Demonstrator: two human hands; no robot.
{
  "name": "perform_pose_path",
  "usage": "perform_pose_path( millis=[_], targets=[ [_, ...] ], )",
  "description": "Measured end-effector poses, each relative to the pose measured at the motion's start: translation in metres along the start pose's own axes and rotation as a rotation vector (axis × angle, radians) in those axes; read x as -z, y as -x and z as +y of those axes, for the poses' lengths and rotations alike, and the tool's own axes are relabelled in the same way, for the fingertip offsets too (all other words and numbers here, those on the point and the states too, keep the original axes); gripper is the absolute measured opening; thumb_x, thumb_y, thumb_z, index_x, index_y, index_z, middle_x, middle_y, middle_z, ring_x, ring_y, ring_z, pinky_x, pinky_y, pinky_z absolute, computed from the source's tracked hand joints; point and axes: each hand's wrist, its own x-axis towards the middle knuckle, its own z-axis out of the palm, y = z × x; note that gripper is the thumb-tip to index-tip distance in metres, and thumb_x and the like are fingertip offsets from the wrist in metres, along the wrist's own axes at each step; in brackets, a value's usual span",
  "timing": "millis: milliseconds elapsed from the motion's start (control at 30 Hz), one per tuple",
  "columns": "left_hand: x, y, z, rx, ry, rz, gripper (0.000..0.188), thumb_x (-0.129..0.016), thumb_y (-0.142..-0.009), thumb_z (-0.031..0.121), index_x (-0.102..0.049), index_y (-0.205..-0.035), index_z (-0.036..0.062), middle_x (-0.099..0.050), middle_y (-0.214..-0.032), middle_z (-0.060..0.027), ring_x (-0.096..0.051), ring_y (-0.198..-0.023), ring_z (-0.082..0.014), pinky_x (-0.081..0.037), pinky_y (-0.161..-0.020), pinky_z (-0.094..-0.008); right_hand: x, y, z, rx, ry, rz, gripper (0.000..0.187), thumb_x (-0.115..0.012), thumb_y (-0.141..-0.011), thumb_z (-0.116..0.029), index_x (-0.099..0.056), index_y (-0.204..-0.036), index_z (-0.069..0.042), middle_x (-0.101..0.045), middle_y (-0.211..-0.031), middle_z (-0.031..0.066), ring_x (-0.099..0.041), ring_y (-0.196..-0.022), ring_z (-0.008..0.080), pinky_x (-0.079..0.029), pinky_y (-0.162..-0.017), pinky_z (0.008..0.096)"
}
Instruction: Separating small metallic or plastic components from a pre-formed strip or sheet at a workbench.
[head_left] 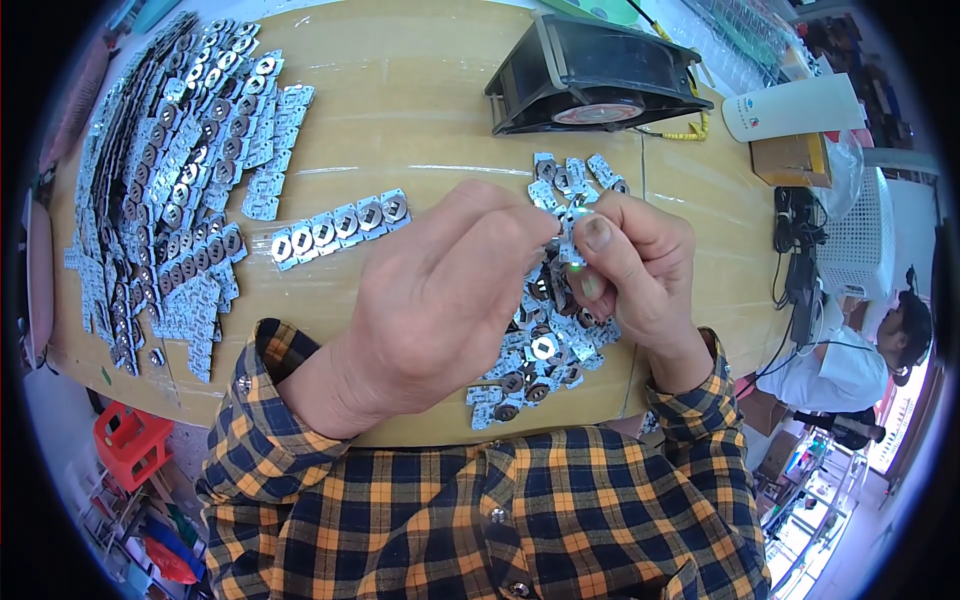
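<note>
A small white circuit board with a green light glowing on it is between my two hands, over the right part of the table. My right hand is closed on the board, thumb on its face. My left hand is closed too, its fingertips pinched at the board's upper left edge and partly hidden by the knuckles. Beneath the hands lies a loose pile of small boards with round metal coin-cell holders. Left of my left hand, a joined strip of several such boards lies flat.
Many board strips are heaped along the table's left side. A black box fan stands at the back. To the right are a white cup on a small carton, black cables and a white basket. Another person sits beyond.
</note>
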Motion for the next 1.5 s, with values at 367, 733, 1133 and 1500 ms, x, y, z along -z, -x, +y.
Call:
perform_pose_path(
  millis=[367, 733, 1133, 1500],
  targets=[
    [0.005, -0.003, -0.002, 0.019, 0.001, 0.061, 0.023, -0.066, -0.075, -0.012, -0.062, -0.096, -0.0036, -0.064, -0.086, -0.014, -0.064, -0.074, -0.0238, -0.049, -0.064, -0.0284, -0.004, 0.001, 0.002, -0.084, -0.065, 0.027, 0.028, -0.052, -0.097, -0.018, -0.052, -0.074, -0.002, -0.043, -0.052, -0.0016, -0.036, -0.039, 0.004, -0.031, -0.036, 0.0203],
    [0.015, -0.004, 0.002, 0.353, 0.301, 0.038, 0.013, -0.06, -0.085, -0.005, -0.063, -0.097, -0.0039, -0.064, -0.086, -0.0081, -0.061, -0.076, -0.0113, -0.047, -0.068, -0.0231, 0.0, -0.005, 0.005, 0.235, 0.386, -0.083, 0.023, -0.058, -0.094, -0.014, -0.057, -0.074, -0.001, -0.049, -0.053, 0.0029, -0.047, -0.043, 0.0114, -0.035, -0.042, 0.0285],
    [0.012, 0.0, 0.003, 0.479, 0.447, -0.238, 0.017, -0.056, -0.09, -0.001, -0.062, -0.106, -0.0035, -0.063, -0.086, -0.0053, -0.061, -0.072, -0.0078, -0.047, -0.062, -0.0192, 0.008, -0.006, 0.004, 0.477, 0.535, -0.094, 0.02, -0.06, -0.091, -0.013, -0.061, -0.076, 0.0, -0.053, -0.059, 0.0058, -0.051, -0.048, 0.0161, -0.037, -0.046, 0.0285],
    [0.016, -0.006, 0.003, 0.862, 1.098, -0.169, 0.01, -0.061, -0.09, 0.003, -0.058, -0.098, -0.0028, -0.063, -0.07, -0.0063, -0.059, -0.051, -0.0074, -0.043, -0.039, -0.0179, 0.0, 0.003, 0.001, -0.258, -0.623, -0.274, 0.026, -0.049, -0.099, -0.016, -0.053, -0.078, -0.002, -0.05, -0.058, 0.0015, -0.041, -0.041, 0.0054, -0.032, -0.035, 0.0209]
  ],
)
